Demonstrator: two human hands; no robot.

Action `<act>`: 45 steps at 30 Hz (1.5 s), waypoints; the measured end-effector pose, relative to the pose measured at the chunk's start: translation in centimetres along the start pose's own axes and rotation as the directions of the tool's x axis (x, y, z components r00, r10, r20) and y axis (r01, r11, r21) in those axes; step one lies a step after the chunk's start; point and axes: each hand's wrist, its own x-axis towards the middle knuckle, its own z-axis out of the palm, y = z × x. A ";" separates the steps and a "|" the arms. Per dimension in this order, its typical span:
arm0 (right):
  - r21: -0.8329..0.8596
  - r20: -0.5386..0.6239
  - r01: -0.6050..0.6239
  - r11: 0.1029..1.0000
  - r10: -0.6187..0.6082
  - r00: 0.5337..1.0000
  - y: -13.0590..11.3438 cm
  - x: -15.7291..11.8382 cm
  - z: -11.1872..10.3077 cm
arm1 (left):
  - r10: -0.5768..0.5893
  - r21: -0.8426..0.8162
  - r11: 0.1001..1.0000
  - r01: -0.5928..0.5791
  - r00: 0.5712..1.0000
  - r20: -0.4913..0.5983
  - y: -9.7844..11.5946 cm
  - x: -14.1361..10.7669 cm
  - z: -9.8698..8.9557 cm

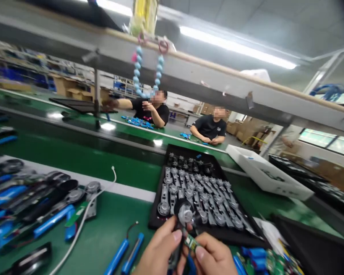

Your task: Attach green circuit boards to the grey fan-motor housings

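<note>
Setting: you sat at a green tabletop point(83, 236) in a factory hall, under fluorescent tubes point(235, 47) and a grey overhead rail point(218, 72) hung with a string of blue beads point(137, 68). Across a second green bench point(132, 130), one co-worker point(154, 110) reached out an arm while another co-worker point(209, 126) sat with forearms resting on the bench edge. Cardboard boxes point(246, 130) and shelving point(17, 72) stood farther off.

Containers: a black tray point(160, 191) lay straight ahead, holding rows of silver metal parts point(200, 194). A white foam box point(268, 173) sat just beside it, to the right. Loose blue-and-black assemblies point(31, 202) lay at left near a white cable point(80, 225), and blue cylindrical cells point(117, 256) lay near your hands.

Hands: your left hand point(157, 248) grasped a dark part with a silver hub point(185, 214). Your right hand point(212, 256) pinched a small green circuit board point(191, 243). Both items were held just over the tray's near edge.
</note>
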 end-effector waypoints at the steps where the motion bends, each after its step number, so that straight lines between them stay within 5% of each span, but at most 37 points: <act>1: -0.045 -0.023 0.008 0.999 -0.009 1.000 0.2 -0.1 -0.4 | -0.010 0.005 1.000 0.010 1.000 -0.001 0.1 -0.2 0.2; 11: -0.131 -0.036 0.106 0.986 -0.111 0.993 1.6 -0.7 -1.0 | -0.041 -0.027 0.999 0.041 0.999 -0.010 0.5 -0.6 0.6; 24: -0.162 -0.084 0.118 0.980 -0.133 0.988 0.4 -1.3 0.4 | -0.049 -0.069 0.997 0.047 0.999 -0.018 0.7 -0.6 1.3; 28: -0.193 -0.020 0.120 0.974 -0.126 0.992 -0.3 -1.2 0.0 | -0.055 -0.060 0.997 0.053 0.998 -0.021 0.9 -0.6 1.4; 38: -0.020 -0.068 0.089 0.996 -0.090 0.994 -0.3 -1.6 1.3 | -0.061 -0.063 0.996 0.061 0.998 -0.004 1.3 -0.6 1.8; 45: -0.047 -0.043 0.104 0.993 -0.106 0.993 0.5 -1.5 0.9 | -0.060 -0.059 0.996 0.061 0.998 0.007 1.5 -0.7 2.0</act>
